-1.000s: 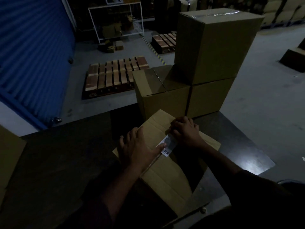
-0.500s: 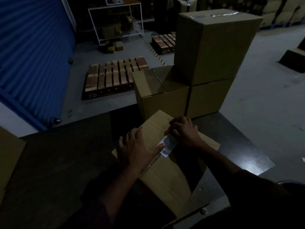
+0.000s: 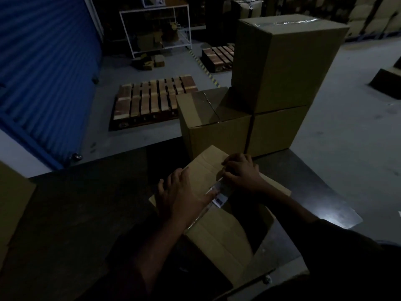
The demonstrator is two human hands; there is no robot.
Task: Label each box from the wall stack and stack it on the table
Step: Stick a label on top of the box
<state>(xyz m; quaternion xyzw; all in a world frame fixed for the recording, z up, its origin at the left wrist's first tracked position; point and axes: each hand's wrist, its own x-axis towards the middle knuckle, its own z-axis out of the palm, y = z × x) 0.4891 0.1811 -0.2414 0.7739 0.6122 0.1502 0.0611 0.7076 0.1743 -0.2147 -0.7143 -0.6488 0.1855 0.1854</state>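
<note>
A brown cardboard box [image 3: 219, 233] lies on the dark table [image 3: 71, 213] right in front of me. A white barcode label [image 3: 219, 197] sits on its top near the taped seam. My left hand [image 3: 182, 192] rests flat on the box top, its thumb on the label's left edge. My right hand [image 3: 242, 173] covers the label's far end, fingers bent down onto it. Behind the box, three more brown boxes stand stacked on the table: one at the left [image 3: 212, 124], one at the right [image 3: 275, 129], and a larger one on top [image 3: 282, 61].
Another cardboard box edge [image 3: 10, 205] shows at the far left. On the floor beyond the table lie wooden pallets [image 3: 152, 101], with a blue shutter door [image 3: 43, 68] at the left and a white shelf frame [image 3: 156, 29] at the back.
Both hands have stayed on the label and box top; my right hand has shifted only slightly along the label.
</note>
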